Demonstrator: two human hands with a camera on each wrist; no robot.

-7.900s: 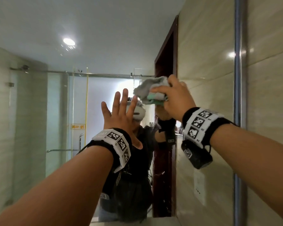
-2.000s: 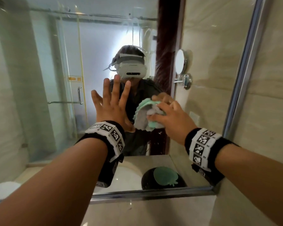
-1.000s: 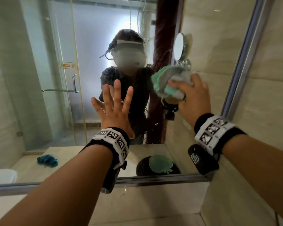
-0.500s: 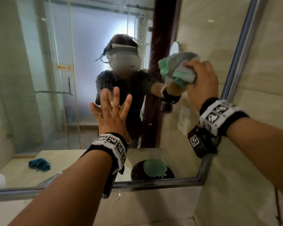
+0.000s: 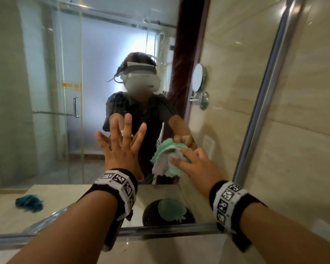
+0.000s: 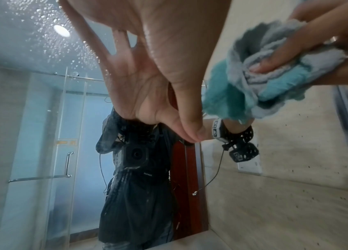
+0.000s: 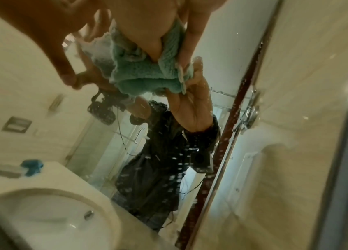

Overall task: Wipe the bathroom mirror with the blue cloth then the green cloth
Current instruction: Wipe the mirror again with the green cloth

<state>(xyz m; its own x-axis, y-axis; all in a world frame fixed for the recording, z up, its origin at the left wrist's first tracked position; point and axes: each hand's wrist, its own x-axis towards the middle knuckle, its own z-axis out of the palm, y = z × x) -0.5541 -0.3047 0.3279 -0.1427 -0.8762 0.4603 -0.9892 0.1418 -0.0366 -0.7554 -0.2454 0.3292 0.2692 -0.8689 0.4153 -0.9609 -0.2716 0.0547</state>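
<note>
Four fingers (image 5: 181,162) over green cloth (image 5: 165,159), pressed against mirror (image 5: 46,92)

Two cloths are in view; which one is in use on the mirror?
The green cloth, bunched under the right hand against the glass. The blue cloth shows only as a reflection, lying untouched on the counter.

I count two hands: left hand (image 5: 120,149), right hand (image 5: 196,164). Two cloths: one green cloth (image 5: 166,159) under my right hand, one blue cloth (image 5: 29,202) reflected far left. One mirror (image 5: 46,92). Two wristbands.
</note>
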